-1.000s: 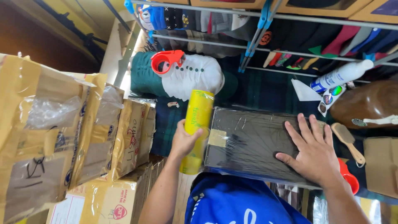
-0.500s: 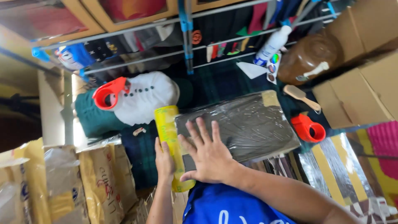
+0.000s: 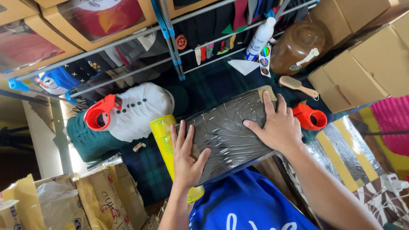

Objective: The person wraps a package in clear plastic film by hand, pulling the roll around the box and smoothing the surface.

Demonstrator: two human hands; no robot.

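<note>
A flat dark box (image 3: 232, 127) wrapped in clear plastic film lies in front of me on a dark plaid surface. My left hand (image 3: 186, 155) lies flat, fingers spread, on its left end, partly over a yellow roll of wrap (image 3: 164, 136) lying along that edge. My right hand (image 3: 277, 125) presses flat on the box's right end, fingers apart, near a tan taped corner (image 3: 267, 90).
A red tape dispenser (image 3: 99, 117) rests on a white and green bundle (image 3: 136, 113). Another red dispenser (image 3: 312, 118), a wooden brush (image 3: 298, 86), a white bottle (image 3: 260, 39) and a brown jar (image 3: 298, 47) lie right. Cardboard boxes (image 3: 366, 76) stand right, taped parcels (image 3: 85, 200) lower left.
The view has swung. My left hand left the yellow roll and now lies flat on the box's left end. My right hand slid across to the box's right end.
</note>
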